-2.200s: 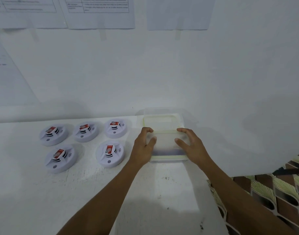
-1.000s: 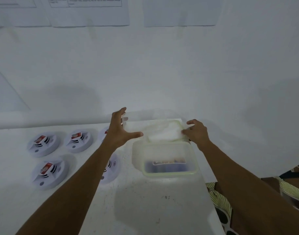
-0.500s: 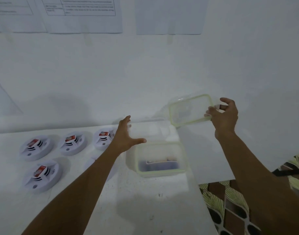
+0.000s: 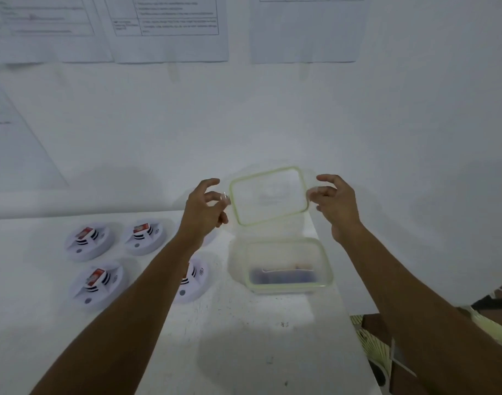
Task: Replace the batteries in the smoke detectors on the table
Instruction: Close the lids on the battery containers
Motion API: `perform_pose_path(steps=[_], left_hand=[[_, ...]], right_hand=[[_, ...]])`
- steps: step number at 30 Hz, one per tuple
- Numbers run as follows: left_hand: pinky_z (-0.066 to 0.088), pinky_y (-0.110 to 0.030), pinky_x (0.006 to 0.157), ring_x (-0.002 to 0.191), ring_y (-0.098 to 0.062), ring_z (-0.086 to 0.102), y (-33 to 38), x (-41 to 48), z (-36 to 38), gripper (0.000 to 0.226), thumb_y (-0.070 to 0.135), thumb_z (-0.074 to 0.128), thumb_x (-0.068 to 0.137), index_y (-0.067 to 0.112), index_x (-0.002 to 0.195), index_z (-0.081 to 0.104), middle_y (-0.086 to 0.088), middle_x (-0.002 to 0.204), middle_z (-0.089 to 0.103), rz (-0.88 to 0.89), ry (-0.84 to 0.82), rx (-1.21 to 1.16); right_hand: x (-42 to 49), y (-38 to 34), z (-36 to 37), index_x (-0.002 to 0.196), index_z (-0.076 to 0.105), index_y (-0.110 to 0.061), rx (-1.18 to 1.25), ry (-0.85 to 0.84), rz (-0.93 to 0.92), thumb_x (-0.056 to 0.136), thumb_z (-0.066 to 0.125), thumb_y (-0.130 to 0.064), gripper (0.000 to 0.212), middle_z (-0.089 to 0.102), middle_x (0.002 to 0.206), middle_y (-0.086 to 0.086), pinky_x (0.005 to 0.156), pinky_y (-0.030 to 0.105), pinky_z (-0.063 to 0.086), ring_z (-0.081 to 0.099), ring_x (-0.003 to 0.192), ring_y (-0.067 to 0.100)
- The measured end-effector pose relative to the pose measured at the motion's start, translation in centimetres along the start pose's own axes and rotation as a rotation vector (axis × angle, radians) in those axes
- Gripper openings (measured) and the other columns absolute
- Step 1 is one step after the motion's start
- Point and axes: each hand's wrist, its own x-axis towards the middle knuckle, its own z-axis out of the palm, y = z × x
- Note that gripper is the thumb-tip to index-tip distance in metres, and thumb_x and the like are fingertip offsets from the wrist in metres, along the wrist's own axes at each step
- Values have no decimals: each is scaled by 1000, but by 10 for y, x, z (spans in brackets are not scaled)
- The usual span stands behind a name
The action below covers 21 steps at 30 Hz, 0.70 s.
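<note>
A clear plastic lid, a rounded rectangle with a pale green rim, hangs tilted above its open clear box. The left hand and right hand pinch its short ends with curled fingers. Dark batteries lie in the box, near the scuffed white tabletop's right edge. Round white smoke detectors sit to the left.

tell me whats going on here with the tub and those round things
A person holds the clear lid in the air, left hand pinching one short edge and right hand the other, above the open container on the table. Something dark lies in the container, too blurred to name. Four smoke detectors show to its left, untouched, one partly behind the left forearm.
</note>
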Motion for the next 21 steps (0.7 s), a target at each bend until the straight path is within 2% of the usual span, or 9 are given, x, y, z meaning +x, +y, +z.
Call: perform_pose_path(steps=[3,5,8,11,14,18,21], left_hand=[[57,-29,59,63,-28,67,7,1,-7,39,-3,56,91,10,127,50,-15,89,64,30,16,-110],[59,-31,74,76,-30,70,8,3,-9,32,2,51,96,8,127,50,-14,92,64,42,-19,-196],[56,-32,86,95,-29,66,-1,6,-10,28,14,42,102,9,129,48,-13,107,65,38,-64,-194],[53,-32,84,89,-20,64,-18,5,-6,35,15,57,96,14,130,48,-2,107,66,90,-99,77],[52,-24,74,82,-23,65,-32,-2,4,49,14,69,86,17,131,48,3,114,60,163,-128,356],[54,-27,77,86,-18,63,-42,-8,8,52,17,73,84,15,131,50,-1,123,53,138,-71,352],[52,-28,81,97,-17,64,-45,-8,5,53,21,72,85,20,133,48,7,128,51,17,-87,289]], right_hand=[[2,-3,0,113,64,-20,-170,-28,-108,89,63,-3,29,75,84,-1,72,20,48,68,79,9],[6,-4,0,115,63,-18,-118,-65,-109,91,56,3,33,74,91,4,71,26,52,66,76,13],[11,0,-1,120,61,-12,79,-133,-17,93,51,4,33,72,108,11,85,33,56,67,90,21],[10,14,0,120,60,-13,75,-143,40,93,58,-3,30,71,111,10,90,34,55,66,97,23],[6,33,2,117,62,-19,-149,-124,4,86,71,-7,35,70,110,2,89,31,53,67,100,21],[1,42,4,120,61,-22,-270,-104,-49,82,75,-4,44,66,117,-5,83,22,48,64,97,19],[0,43,5,122,60,-24,-314,-108,-21,83,74,-6,45,60,120,-5,80,33,57,65,95,21]])
